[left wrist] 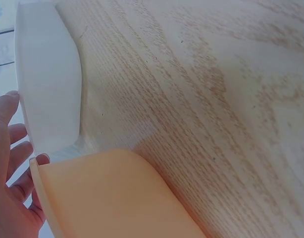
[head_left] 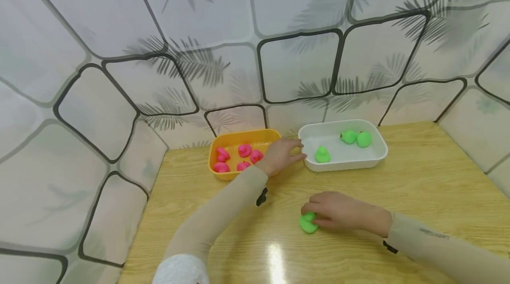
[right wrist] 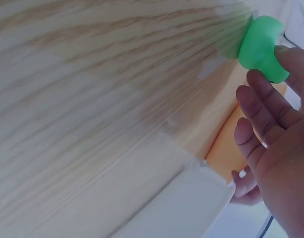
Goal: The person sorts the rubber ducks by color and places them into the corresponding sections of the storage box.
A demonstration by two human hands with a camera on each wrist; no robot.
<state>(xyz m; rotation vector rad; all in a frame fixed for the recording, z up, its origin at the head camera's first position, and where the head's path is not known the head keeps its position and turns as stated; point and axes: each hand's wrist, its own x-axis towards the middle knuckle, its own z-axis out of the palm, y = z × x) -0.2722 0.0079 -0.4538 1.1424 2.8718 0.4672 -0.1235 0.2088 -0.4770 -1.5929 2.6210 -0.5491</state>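
On the wooden table a green rubber duck is pinched by my right hand between thumb and fingertips. The right wrist view shows the same duck at the top right, its base close to the wood. My left hand reaches over the right end of an orange tray, with fingertips right at the left rim of a white tray. Seen from the left wrist, the left hand's fingers are loosely spread along both rims.
Several pink rubber ducks lie in the orange tray. The white tray holds three green ducks. Both trays stand side by side near the back edge of the table, close to a patterned fabric wall.
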